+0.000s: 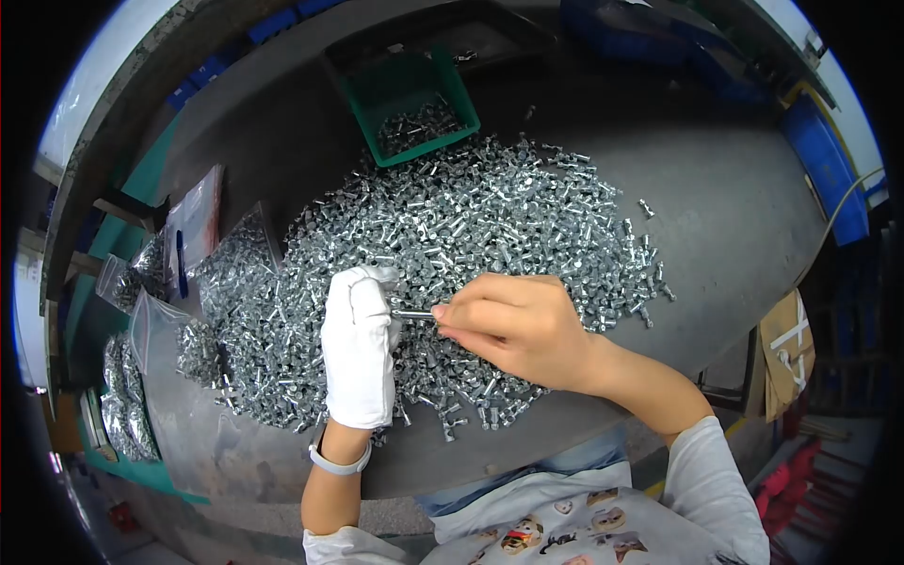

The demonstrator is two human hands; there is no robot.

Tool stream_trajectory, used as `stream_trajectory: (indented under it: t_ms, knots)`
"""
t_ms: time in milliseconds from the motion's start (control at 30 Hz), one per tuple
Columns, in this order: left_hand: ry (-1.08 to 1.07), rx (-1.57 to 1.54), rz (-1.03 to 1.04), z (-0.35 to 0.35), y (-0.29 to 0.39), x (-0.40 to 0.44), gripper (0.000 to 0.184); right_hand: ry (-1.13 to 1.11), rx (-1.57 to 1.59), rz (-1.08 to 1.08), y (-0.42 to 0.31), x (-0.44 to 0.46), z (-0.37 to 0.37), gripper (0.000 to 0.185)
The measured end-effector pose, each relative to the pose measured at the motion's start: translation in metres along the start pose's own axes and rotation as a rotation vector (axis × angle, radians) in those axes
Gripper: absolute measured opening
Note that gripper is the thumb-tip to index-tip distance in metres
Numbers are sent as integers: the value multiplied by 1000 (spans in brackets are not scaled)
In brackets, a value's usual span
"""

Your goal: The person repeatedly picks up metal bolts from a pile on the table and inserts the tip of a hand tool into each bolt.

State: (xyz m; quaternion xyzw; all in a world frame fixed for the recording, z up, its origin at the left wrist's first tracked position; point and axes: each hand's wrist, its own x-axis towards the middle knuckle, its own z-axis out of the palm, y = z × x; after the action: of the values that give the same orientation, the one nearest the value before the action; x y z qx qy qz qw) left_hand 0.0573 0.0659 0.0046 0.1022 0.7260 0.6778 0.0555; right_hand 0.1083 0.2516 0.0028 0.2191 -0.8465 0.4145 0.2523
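My left hand [361, 330], in a white glove, is closed with its fingers curled at one end of a slim, shiny metal fastener [414, 314]. From the other side my bare right hand [523, 325] pinches the fastener between thumb and fingertips. It lies level between the two hands; its ends are hidden by the fingers. Both hands are just above a wide heap of small silvery metal fasteners [480, 212] spread over the dark table.
A green bin [461, 99] with more fasteners stands at the heap's far edge. Filled clear plastic bags [198, 348], flat bags [198, 217] and a blue pen [182, 264] lie at the left. A blue container [824, 169] is at the far right.
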Motion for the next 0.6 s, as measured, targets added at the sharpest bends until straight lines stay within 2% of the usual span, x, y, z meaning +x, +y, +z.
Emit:
stream_trajectory:
  t_ms: [100, 333, 433, 533, 567, 600]
  knots:
    - [21, 18, 8, 2, -2, -1, 31, 29, 71, 49, -1, -1, 3, 17]
    - [34, 55, 15, 3, -8, -2, 28, -71, 434, 407, -4, -3, 5, 19]
    - [35, 82, 39, 3, -8, 1, 29, -124, 466, 451, -4, 2, 0, 19]
    - [80, 273, 206, -11, -1, 10, 30, -87, 382, 393, -4, 5, -4, 19]
    - [138, 248, 215, -19, -3, 19, 30, -48, 412, 417, -2, 5, -5, 19]
    - [79, -154, 27, -30, 2, 29, 31, -9, 441, 440, 3, 5, -5, 19]
